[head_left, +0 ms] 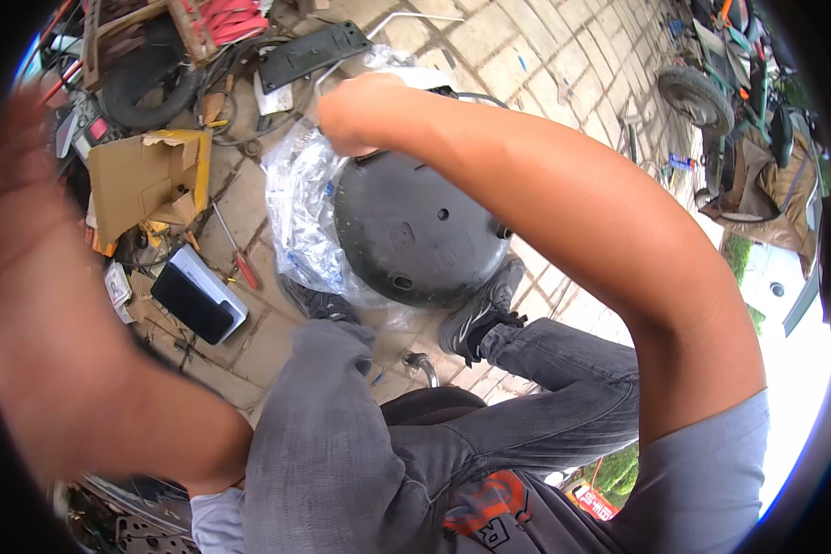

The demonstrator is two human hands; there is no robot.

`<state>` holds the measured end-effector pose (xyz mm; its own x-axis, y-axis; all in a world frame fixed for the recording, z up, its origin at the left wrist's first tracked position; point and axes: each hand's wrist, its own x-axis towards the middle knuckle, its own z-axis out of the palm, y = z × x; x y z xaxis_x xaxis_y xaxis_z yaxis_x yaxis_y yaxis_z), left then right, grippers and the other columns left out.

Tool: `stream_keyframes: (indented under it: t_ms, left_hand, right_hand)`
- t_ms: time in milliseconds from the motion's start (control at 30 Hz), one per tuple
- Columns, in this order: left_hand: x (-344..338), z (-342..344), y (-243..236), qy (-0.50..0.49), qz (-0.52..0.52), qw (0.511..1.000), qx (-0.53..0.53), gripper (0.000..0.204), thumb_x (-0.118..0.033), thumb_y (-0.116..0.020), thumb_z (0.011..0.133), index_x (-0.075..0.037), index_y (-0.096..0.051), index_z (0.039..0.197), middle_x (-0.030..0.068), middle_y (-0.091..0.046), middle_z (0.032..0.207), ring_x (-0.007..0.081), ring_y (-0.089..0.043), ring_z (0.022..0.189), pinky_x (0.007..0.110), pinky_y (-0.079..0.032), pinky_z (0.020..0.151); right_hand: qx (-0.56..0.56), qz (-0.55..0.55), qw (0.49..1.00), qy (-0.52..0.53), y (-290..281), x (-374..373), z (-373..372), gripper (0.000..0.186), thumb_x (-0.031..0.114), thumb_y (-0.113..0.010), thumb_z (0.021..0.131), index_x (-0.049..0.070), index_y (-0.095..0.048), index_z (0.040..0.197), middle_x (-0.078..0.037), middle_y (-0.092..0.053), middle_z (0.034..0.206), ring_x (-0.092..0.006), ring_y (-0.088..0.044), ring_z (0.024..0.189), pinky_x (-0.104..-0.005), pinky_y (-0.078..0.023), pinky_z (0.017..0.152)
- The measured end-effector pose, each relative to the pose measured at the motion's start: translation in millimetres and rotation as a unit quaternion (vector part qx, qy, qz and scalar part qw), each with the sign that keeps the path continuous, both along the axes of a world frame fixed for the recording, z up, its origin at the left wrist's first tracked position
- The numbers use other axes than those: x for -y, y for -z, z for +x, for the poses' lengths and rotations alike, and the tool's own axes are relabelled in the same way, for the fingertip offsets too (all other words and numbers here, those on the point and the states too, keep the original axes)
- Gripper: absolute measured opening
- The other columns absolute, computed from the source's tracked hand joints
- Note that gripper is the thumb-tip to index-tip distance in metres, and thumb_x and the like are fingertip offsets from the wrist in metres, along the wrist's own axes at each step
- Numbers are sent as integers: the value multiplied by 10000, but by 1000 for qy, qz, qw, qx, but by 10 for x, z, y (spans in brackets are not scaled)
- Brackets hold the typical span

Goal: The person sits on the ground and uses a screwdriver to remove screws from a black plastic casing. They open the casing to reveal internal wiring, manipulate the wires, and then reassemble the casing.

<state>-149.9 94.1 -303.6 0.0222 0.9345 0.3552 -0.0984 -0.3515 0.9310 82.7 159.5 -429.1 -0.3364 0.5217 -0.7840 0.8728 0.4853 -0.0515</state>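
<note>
My right hand (360, 113) is curled at the far left rim of a round, dark grey shell (420, 226) with several holes. The fingers point away from view, so whatever they grip is hidden. Crumpled clear plastic wrap (300, 217) lies under and along the left side of the shell, which rests on the ground between my shoes. A thin pale bent rod (415, 15) runs close to that hand; whether it touches cannot be seen. Raised at the far left, my left hand (23, 152) is smeared by motion and its fingers cannot be made out.
On the paving to the left lie an open cardboard box (138, 189), a red-handled screwdriver (240, 257) and a dark phone-like slab on a pale box (194, 300). Beyond are a flat black panel (314, 55) and a black tyre (152, 88). A wheeled vehicle (697, 100) stands at the right.
</note>
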Motion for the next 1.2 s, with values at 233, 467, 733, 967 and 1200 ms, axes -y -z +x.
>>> stream_keyframes:
  t_ms: [233,467,733,967,1200]
  left_hand:
    - [296,1019,1879,99,-539,827,126,347,-296,-561,961,2,-613,1129,126,-666,1062,212,-635,970,357,-498,897]
    - [268,1372,2737,56,-605,781,143,479,-259,-501,949,26,-482,1335,163,-578,1278,228,-541,1173,378,-362,1079]
    - [229,1358,2902,64,-643,756,105,521,-327,-470,937,1,-489,1341,169,-604,1255,228,-559,1088,357,-386,984]
    - [227,1351,2822,81,-643,754,101,568,-426,-470,918,0,-525,1291,168,-600,1268,242,-541,1134,376,-344,1033]
    - [241,1348,2771,55,-639,756,126,472,-291,-473,891,46,-566,1208,160,-628,1177,226,-569,1049,362,-397,967]
  right_hand:
    - [-5,-171,914,368,171,-137,228,166,54,-410,812,16,-539,714,-135,-492,589,-223,-449,474,-382,-342,411]
    - [35,-163,916,364,153,-182,101,167,78,-503,794,-47,-602,747,-160,-584,668,-257,-517,499,-376,-409,439]
    - [39,-99,964,243,176,-176,43,205,87,-528,774,-53,-678,779,-202,-658,767,-324,-654,671,-432,-525,594]
    - [90,-112,985,91,198,-229,-48,285,28,-605,725,2,-737,976,-188,-714,986,-329,-701,933,-430,-555,751]
    - [38,-61,966,-248,-38,-90,-98,251,75,-639,729,62,-743,957,-159,-722,949,-307,-707,904,-415,-559,723]
